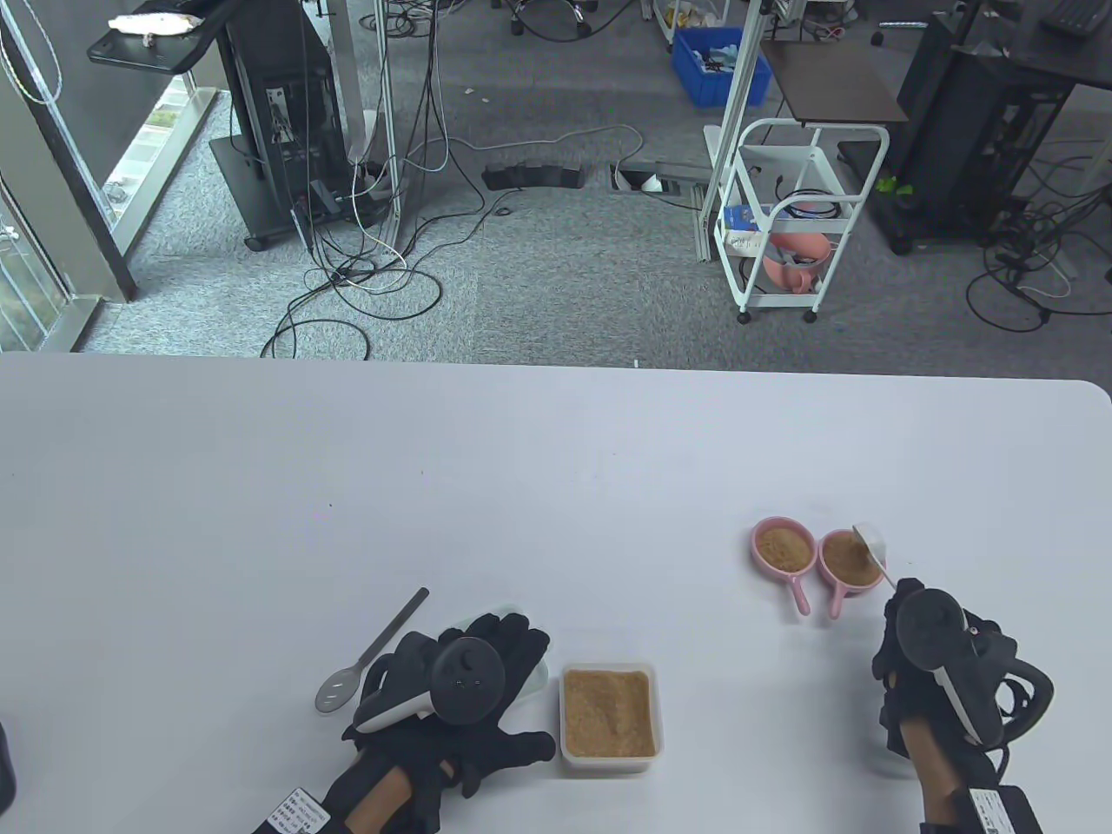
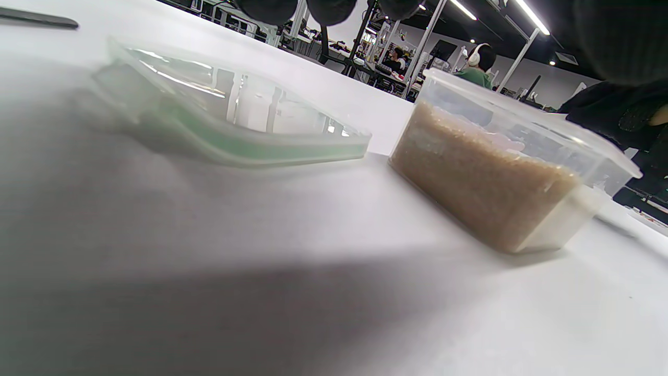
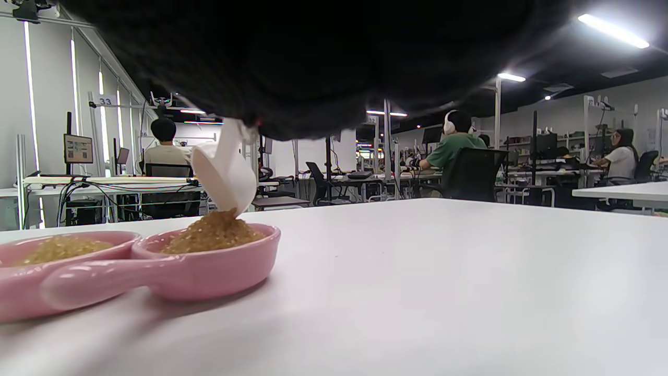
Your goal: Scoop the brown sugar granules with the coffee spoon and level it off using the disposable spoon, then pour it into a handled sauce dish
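Pink glazed ceramic, smooth and rounded: two small handled dishes sit touching each other, and the right dish (image 1: 849, 560) is my landmark. My right hand (image 1: 943, 673) pinches the white plastic spoon (image 1: 871, 546), thin and matte, tipped bowl-down so its tip touches the heap of sugar (image 3: 213, 233) in that dish. The granules are coarse, golden-brown and loose, piled above the rim in a low cone.

That heap is my worry. The dish is shallow and already mounded, so I judge that more pouring, or a nudge from the spoon tip, would send grains over the rim onto the counter (image 1: 539, 486). The glaze looks slick and the dish light, so pressing sideways might slide it against the left dish (image 1: 783, 547), which holds a flatter layer.

Well to the left of the dishes stands the clear plastic sugar tub (image 1: 608, 716), square and nearly full, its lid (image 2: 235, 120) lying just beyond it. My left hand (image 1: 452, 695) rests spread and flat over that lid, holding nothing. Farther left lies the slim grey metal spoon (image 1: 369, 653); a careless sweep of my hand could knock it.
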Demonstrator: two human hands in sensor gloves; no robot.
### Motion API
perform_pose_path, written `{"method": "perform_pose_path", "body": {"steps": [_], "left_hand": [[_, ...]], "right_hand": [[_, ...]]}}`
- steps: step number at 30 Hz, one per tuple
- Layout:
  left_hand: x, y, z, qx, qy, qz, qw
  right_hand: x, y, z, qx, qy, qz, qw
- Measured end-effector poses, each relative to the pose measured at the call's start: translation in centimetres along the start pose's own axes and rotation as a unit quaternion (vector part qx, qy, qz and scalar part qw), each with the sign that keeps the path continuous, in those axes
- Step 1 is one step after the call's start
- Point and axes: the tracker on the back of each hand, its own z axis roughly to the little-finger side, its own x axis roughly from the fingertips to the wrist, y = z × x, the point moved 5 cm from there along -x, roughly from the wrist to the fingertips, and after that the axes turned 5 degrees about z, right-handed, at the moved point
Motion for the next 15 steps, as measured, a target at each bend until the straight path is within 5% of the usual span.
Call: {"method": "perform_pose_path", "body": {"steps": [15], "left_hand": [[0.0, -0.1, 0.0, -0.001, -0.001, 0.001, 1.000]], "right_hand": [[0.6, -1.3, -1.2, 0.030, -0.022, 0.056, 0.998]]}}
